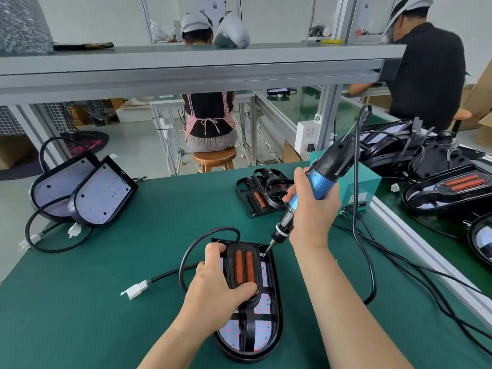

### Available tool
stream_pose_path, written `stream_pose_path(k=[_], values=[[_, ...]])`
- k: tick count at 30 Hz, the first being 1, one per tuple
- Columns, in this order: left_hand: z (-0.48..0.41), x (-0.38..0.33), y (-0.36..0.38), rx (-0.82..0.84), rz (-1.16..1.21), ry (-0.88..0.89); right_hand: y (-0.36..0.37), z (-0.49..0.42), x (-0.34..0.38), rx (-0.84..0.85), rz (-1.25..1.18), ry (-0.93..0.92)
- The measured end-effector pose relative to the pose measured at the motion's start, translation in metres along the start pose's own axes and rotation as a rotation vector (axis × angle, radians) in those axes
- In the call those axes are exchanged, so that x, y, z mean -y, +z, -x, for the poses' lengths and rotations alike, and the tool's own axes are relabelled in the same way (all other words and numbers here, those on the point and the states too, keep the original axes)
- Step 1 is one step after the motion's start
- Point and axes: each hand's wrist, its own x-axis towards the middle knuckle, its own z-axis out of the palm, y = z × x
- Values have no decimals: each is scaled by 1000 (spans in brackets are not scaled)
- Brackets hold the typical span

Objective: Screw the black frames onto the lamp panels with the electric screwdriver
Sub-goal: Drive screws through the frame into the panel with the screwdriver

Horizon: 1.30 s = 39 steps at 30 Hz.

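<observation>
One lamp panel lies flat on the near middle of the bench, rounded end toward the person. One black frame sits on it, carrying two orange strips side by side. The left hand grips the frame's raised part, with fingers curled over its left edge and the thumb clamped at its near end. The right hand is wrapped tight around the blue barrel of the single electric screwdriver, which tilts so that its bit meets the panel's corner at one o'clock. A black cable loops out from the panel at eleven o'clock and ends in a white plug at nine o'clock.

At ten o'clock, two more panels lean together. At twelve o'clock lies a small heap of spare frames; their number cannot be told. A teal box stands at one o'clock, with a tangled pile of lamp parts at two o'clock.

The bench has a green mat, with a grey shelf overhead. Beyond, one worker sits on a wooden stool and another stands at the right.
</observation>
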Motion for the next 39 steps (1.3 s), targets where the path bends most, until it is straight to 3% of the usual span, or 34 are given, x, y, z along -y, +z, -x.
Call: stream_pose_path(k=[23,39], values=[[-6,8,-2,3,-21,47,5,3,-2,149,54,18],[-8,4,-5,13,-22,24,-1,3,-2,393,35,54]])
